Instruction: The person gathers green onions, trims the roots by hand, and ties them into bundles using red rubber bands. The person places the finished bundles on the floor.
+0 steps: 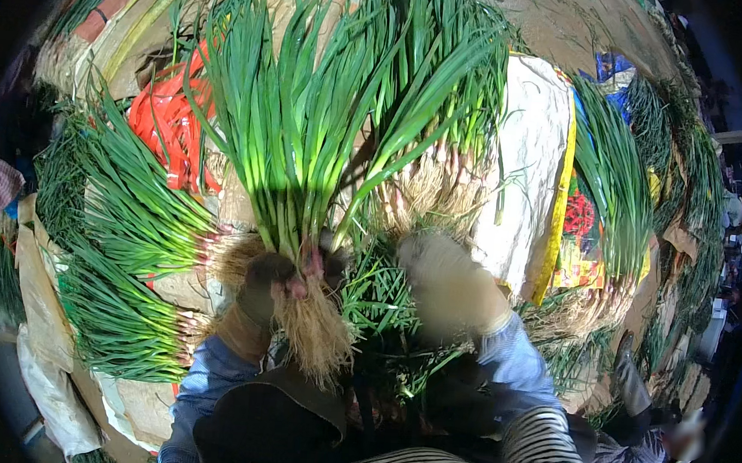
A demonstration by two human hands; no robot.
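Observation:
My left hand [263, 301], in a dark, dirty glove, grips a bunch of green garlic [303, 227] near its pinkish bulbs. The roots hang down towards me and the long leaves point away. To the right, my right hand [447, 288], also gloved, is blurred above scattered cut leaves [383, 290]; its fingers and anything in them cannot be made out. Just beyond it lies a pile of green garlic with roots [440, 172]. Two more bundles lie at the left, an upper one [153, 210] and a lower one [132, 318], with roots turned towards my left hand.
Red plastic strapping [169, 124] lies beyond the left bundles. A white woven sack [530, 171] with a yellow edge is at the right, beside another bundle [612, 190] on a printed sack. Another person's patterned sleeve [629, 456] shows at the lower right.

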